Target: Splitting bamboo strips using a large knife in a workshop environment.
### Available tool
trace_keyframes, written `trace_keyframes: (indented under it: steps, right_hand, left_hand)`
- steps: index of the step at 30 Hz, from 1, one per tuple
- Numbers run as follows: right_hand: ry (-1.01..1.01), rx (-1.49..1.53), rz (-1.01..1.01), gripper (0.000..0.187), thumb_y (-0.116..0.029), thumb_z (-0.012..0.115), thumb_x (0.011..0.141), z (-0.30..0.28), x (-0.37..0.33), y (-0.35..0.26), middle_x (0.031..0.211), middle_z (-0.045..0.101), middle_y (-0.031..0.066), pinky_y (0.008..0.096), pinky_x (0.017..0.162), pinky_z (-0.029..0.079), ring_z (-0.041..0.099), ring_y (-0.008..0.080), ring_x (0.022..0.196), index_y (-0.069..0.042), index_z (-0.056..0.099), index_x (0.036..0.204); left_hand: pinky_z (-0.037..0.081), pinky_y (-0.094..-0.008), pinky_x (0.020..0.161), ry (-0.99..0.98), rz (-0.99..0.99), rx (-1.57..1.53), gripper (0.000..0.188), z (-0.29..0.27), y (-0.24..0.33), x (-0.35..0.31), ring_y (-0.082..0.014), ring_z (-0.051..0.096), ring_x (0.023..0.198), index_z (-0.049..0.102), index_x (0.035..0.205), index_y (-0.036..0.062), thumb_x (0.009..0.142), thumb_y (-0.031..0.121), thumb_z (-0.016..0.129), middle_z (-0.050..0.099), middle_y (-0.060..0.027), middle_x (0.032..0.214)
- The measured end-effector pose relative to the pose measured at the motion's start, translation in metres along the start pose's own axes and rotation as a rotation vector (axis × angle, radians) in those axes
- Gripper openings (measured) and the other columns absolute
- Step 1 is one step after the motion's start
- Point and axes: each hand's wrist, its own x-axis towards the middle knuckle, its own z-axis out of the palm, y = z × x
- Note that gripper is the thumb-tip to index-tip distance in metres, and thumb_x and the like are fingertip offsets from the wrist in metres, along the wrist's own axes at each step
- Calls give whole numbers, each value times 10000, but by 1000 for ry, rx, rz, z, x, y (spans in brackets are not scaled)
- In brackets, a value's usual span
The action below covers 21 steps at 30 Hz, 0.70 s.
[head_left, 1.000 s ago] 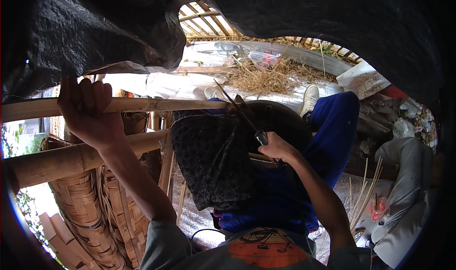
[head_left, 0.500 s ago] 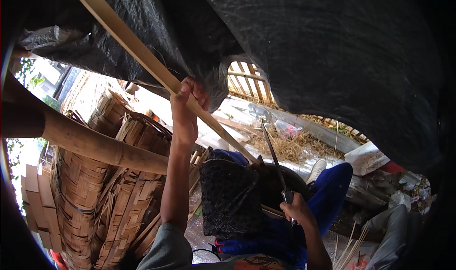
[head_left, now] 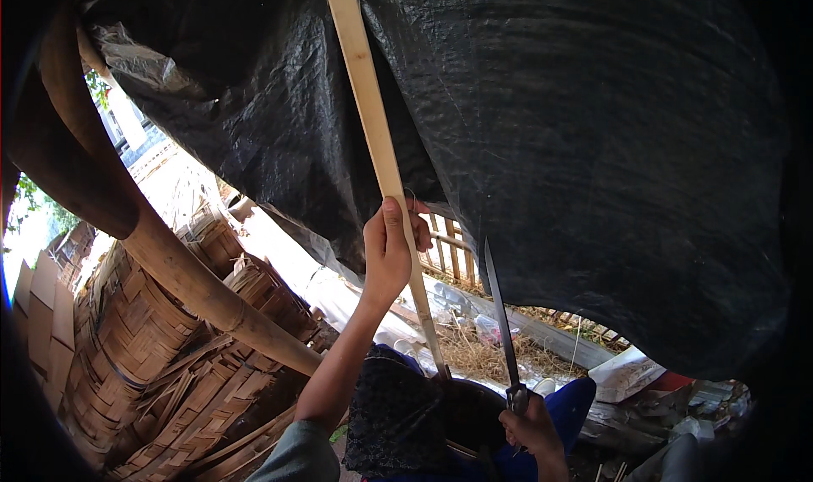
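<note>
My left hand [head_left: 391, 246], raised in the middle of the view, is wrapped round a long, flat strip of split bamboo [head_left: 373, 118]. The strip runs from the top edge down to a dark spot by my lap, where its lower end meets something dark. Lower right, my right hand [head_left: 533, 428] grips the handle of a long-bladed knife [head_left: 501, 313], its narrow blade pointing up and slightly left. Blade and strip are apart. A black patterned cloth [head_left: 394, 414] lies over my lap, beside blue trousers [head_left: 572, 414].
Black plastic sheeting [head_left: 593, 143] hangs over the top and right. A thick bamboo pole [head_left: 195, 274] slants across the left, in front of several stacked woven bamboo baskets [head_left: 140, 329]. Beyond the sheeting lie dry shavings [head_left: 461, 334] and a bamboo fence [head_left: 451, 249].
The bamboo strip has swung more upright, and my left hand appears further right and lower. The knife is still in my right hand, its blade more upright. The whole view has shifted and tilted.
</note>
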Motion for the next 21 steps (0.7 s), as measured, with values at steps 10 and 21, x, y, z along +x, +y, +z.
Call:
trace_keyframes:
  steps: [10,21]
  right_hand:
    - [-139,103,-242,231,36,547,773,12,-30,-116,523,488,38,246,322,386,486,104,375,28,432,973]
    - [-351,124,-257,197,75,529,778,29,-38,-168,530,426,18,245,333,348,398,71,362,-28,417,903]
  left_hand:
    - [397,-176,509,80,141,379,238,-17,19,7,-39,526,619,658,907,-33,905,190,576,579,-19,707]
    - [279,-193,427,98,207,479,156,-5,38,0,-15,406,474,673,785,-51,799,101,702,542,-5,537]
